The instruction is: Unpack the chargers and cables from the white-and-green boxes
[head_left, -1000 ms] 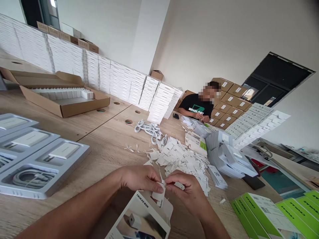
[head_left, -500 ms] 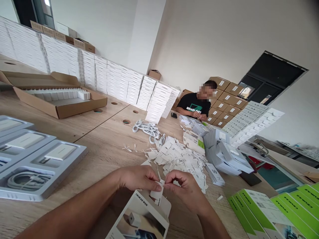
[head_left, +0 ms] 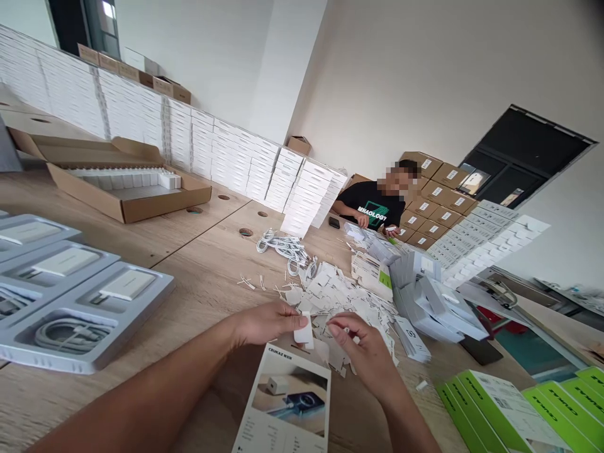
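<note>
My left hand [head_left: 271,324] pinches a small white card flap [head_left: 306,332] between thumb and fingers, at the top end of a printed charger box [head_left: 287,402]. The box stands tilted in front of me; its face shows a white charger and a phone. Whether the flap is joined to the box I cannot tell. My right hand [head_left: 363,349] is just right of the flap, apart from it, with thumb and forefinger curled together; anything between them is too small to make out. Beyond both hands lies a heap of white paper scraps [head_left: 335,292].
Grey trays [head_left: 165,289] with chargers and cables lie left, a brown carton [head_left: 155,204] behind them. White cables [head_left: 283,245] lie mid-table. Green-white boxes [head_left: 486,402] stand right, near loose trays [head_left: 438,302]. White box stacks [head_left: 306,189] line the back; a person [head_left: 370,207] sits there.
My right hand has moved away from the flap to the right, where it was pinching before. The box has tipped to show more of its printed face. My left hand keeps its hold.
</note>
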{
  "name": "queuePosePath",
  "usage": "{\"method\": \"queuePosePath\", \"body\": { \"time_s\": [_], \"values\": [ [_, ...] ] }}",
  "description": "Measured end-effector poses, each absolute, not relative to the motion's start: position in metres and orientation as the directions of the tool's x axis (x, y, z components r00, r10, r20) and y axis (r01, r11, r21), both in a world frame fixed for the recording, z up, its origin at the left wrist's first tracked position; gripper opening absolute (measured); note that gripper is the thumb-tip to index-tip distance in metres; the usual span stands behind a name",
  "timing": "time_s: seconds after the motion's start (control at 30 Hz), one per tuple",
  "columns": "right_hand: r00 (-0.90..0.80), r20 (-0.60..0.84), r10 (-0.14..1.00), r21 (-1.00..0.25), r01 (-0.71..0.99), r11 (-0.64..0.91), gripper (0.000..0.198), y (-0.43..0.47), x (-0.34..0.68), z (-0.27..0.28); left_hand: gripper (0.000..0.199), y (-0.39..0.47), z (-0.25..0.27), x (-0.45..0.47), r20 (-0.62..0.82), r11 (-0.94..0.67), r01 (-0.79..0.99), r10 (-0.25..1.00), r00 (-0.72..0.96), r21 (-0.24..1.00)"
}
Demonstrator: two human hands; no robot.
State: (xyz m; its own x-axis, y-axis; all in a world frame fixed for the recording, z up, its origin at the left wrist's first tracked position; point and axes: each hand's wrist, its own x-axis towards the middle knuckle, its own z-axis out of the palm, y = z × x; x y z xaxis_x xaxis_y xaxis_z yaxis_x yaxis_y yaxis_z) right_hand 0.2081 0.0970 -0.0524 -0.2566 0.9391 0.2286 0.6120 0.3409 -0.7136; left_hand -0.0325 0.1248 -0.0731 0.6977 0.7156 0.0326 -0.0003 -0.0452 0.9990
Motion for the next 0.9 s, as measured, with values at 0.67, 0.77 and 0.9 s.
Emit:
{"method": "queuePosePath", "body": {
  "time_s": [0.67, 0.77, 0.9],
  "values": [
    [-0.127, 0.301, 0.945, -0.857, 0.399, 0.327, 0.015, 0.085, 0.201, -0.045, 0.037, 0.121, -0.067, -0.029, -0.261, 0.337, -0.01, 0.75, 0.608, 0.942],
    [-0.3, 0.419, 0.857, -0.68, 0.522, 0.515, 0.009, 0.08, 0.198, -0.042, 0.037, 0.118, -0.062, -0.026, -0.292, 0.397, -0.078, 0.781, 0.551, 0.914],
    [-0.441, 0.506, 0.741, -0.514, 0.536, 0.67, 0.015, 0.077, 0.194, -0.041, 0.038, 0.113, -0.054, -0.023, -0.287, 0.393, -0.122, 0.819, 0.496, 0.911]
  ]
}}
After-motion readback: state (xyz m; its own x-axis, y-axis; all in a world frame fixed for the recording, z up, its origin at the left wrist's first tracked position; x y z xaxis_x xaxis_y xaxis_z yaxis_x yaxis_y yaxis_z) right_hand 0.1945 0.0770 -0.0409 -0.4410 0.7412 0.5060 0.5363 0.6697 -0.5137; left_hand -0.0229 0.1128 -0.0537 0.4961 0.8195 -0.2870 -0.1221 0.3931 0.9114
